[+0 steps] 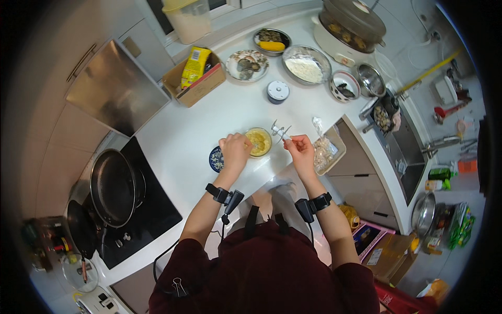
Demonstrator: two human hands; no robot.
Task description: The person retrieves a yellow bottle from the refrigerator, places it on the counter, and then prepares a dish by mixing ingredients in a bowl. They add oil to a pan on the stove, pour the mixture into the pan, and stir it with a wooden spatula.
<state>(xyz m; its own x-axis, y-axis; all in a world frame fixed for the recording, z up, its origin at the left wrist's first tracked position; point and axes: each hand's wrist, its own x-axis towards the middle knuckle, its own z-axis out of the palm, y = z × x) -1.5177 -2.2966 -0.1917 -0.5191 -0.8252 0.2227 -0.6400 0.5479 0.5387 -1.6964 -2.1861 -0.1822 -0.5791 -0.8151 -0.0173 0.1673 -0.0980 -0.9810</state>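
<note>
My right hand [300, 153] pinches the white stem of a chopper blade [281, 132], its metal blades pointing away from me above the counter. My left hand [236, 152] is curled at the left rim of a clear round bowl [270, 147], which holds yellow minced food [258, 138]. Something small and shiny shows in the mince by my left fingertips; whether those fingers grip it is hidden. Partly under my left hand is a dark blue round lid [213, 160] with pale bits on it. Farther back stands a white-topped chopper motor unit [278, 92].
Right of my right hand, a tray [340, 151] of pale food in plastic sits at the counter edge. Behind are a cardboard box [204, 89], a plate [240, 76], a flour bowl [306, 68] and an electric steamer [337, 45]. A frying pan [113, 188] is left; a sink [406, 161] right.
</note>
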